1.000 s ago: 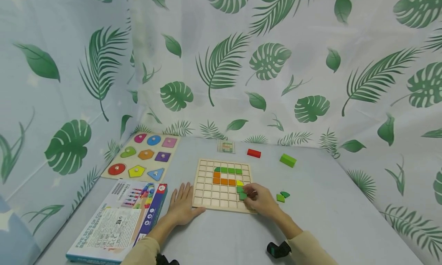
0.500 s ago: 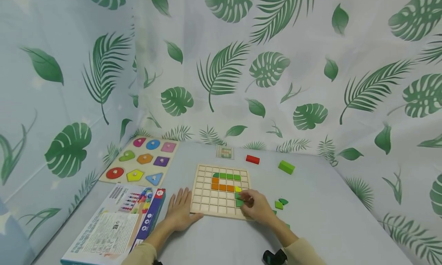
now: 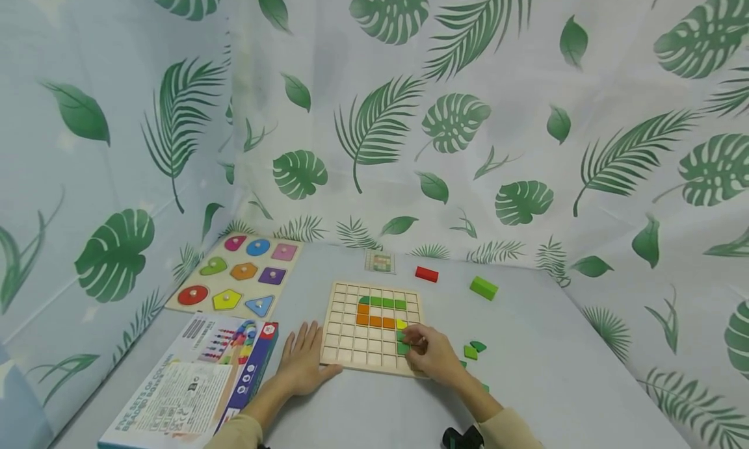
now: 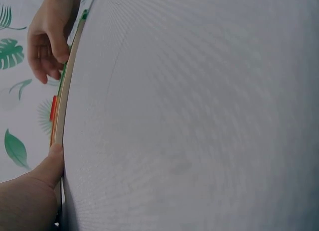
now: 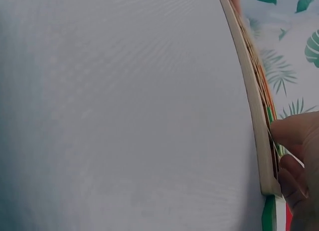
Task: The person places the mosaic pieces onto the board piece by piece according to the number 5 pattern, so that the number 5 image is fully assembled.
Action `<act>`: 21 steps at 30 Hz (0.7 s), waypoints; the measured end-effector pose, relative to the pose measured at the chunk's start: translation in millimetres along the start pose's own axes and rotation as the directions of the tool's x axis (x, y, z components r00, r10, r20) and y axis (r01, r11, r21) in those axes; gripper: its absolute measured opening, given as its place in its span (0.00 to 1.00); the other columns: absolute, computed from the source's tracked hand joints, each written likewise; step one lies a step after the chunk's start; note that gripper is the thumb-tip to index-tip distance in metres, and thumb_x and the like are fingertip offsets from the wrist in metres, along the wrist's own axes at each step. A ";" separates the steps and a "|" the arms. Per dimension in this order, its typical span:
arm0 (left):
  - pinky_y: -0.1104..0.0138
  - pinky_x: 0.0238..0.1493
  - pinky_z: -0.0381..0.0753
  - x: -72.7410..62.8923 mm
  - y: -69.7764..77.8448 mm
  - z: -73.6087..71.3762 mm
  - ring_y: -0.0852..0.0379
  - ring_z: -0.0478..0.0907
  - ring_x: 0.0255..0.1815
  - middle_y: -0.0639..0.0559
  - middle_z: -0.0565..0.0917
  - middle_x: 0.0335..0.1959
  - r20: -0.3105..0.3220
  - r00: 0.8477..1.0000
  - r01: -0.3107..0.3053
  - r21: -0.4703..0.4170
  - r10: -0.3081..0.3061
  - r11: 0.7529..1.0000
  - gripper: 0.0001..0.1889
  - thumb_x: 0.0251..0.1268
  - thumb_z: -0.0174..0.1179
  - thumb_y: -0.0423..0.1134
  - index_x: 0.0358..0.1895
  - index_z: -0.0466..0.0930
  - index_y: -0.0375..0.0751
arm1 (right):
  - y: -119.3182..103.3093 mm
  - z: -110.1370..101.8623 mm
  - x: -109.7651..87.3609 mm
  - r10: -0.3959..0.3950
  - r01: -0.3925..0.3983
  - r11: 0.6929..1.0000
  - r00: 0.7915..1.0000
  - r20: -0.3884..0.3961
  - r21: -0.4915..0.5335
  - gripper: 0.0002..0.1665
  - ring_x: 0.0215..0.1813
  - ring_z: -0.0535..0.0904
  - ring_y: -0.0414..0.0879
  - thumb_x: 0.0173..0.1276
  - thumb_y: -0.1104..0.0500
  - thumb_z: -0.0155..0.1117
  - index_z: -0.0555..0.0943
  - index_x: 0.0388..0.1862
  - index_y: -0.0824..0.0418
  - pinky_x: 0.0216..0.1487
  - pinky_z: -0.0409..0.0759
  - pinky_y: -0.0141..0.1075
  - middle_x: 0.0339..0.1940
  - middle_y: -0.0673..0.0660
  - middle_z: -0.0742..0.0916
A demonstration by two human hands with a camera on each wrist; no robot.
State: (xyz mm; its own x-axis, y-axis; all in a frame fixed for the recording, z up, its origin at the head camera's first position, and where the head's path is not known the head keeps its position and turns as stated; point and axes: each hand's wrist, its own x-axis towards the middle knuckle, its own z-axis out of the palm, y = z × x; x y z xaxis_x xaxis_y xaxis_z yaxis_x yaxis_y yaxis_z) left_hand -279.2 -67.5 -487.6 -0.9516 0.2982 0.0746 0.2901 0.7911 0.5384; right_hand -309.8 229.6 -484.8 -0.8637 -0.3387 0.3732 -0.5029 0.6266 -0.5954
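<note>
Grid board [image 3: 351,342] taken as landmark: at its left edge, the left hand [image 3: 301,368] rests on the surface [image 3: 374,410], fingers spread, thumb touching the near corner; on its right side, green tiles [image 3: 402,348] form a near-to-far column at the closer right hand [image 3: 437,357], fingers bent; whether they pinch one cannot be told.

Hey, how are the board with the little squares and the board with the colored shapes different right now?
Surface: the grid board has square cells, some holding tiles; the shape board has nine separate knobbed shapes.
Hands: the right hand is over the grid board and the left hand beside it, while neither touches the shape board.
Both are pale, flat boards lying on the table.
</note>
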 end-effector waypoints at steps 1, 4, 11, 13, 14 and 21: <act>0.44 0.69 0.30 0.1 -0.2 -0.1 0.35 0.38 0.74 0.30 0.48 0.73 -0.004 1.000 -0.004 -0.006 0.004 1.000 0.48 0.61 0.58 0.59 0.71 0.49 0.26 | -0.3 -0.5 0.7 -0.006 0.006 1.000 1.000 -0.005 0.007 0.22 0.35 0.76 0.42 0.53 0.72 0.66 0.79 0.48 0.62 0.35 0.77 0.32 0.35 0.49 0.84; 0.45 0.69 0.30 0.1 -1.7 0.6 0.36 0.37 0.74 0.31 0.48 0.73 -0.001 1.000 -0.001 0.014 0.001 1.000 0.49 0.61 0.56 0.60 0.71 0.48 0.26 | -0.5 -2.8 2.8 -0.029 0.029 0.999 0.999 -0.039 0.013 0.20 0.36 0.78 0.43 0.54 0.72 0.66 0.80 0.47 0.63 0.35 0.80 0.34 0.34 0.51 0.84; 0.45 0.69 0.33 -1.4 0.0 -1.3 0.36 0.38 0.74 0.31 0.48 0.73 0.006 1.000 0.005 0.035 -0.005 0.999 0.48 0.61 0.56 0.60 0.71 0.48 0.26 | 7.0 -15.7 2.0 0.028 -0.028 1.000 0.994 -0.110 0.005 0.16 0.38 0.80 0.45 0.57 0.72 0.67 0.80 0.45 0.66 0.39 0.82 0.41 0.34 0.54 0.84; 0.44 0.70 0.33 -1.9 0.7 -1.3 0.36 0.39 0.74 0.31 0.48 0.73 0.003 1.000 0.005 0.038 -0.006 0.999 0.48 0.61 0.56 0.60 0.71 0.49 0.26 | 10.6 -22.0 1.1 0.076 -0.076 0.997 0.990 -0.115 0.005 0.15 0.40 0.80 0.45 0.57 0.72 0.67 0.80 0.44 0.65 0.41 0.81 0.41 0.35 0.54 0.84; 0.44 0.69 0.33 -2.0 0.9 -1.3 0.36 0.39 0.74 0.31 0.48 0.73 0.005 1.000 0.007 0.039 -0.007 0.999 0.48 0.61 0.56 0.60 0.71 0.49 0.26 | 12.3 -25.8 0.6 0.097 -0.096 0.995 0.988 -0.119 0.009 0.15 0.40 0.80 0.46 0.57 0.72 0.67 0.80 0.44 0.65 0.42 0.81 0.42 0.35 0.54 0.84; 0.44 0.69 0.34 -1.8 2.2 -2.2 0.36 0.39 0.74 0.31 0.48 0.73 0.008 1.000 0.012 0.051 -0.012 0.999 0.49 0.61 0.56 0.61 0.71 0.49 0.27 | 34.6 -54.6 -4.1 0.155 -0.168 0.984 0.972 -0.176 -0.065 0.12 0.44 0.80 0.47 0.60 0.71 0.64 0.80 0.43 0.64 0.46 0.80 0.41 0.38 0.54 0.84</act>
State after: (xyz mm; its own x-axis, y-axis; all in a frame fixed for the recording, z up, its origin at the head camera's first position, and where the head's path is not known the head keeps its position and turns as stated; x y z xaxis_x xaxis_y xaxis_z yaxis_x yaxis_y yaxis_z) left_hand -277.1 -67.5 -484.7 -0.9542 0.2926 0.0617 0.2838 0.8209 0.4955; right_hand -321.9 291.0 -468.0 -0.9117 -0.1088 0.3961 -0.3474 0.7187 -0.6023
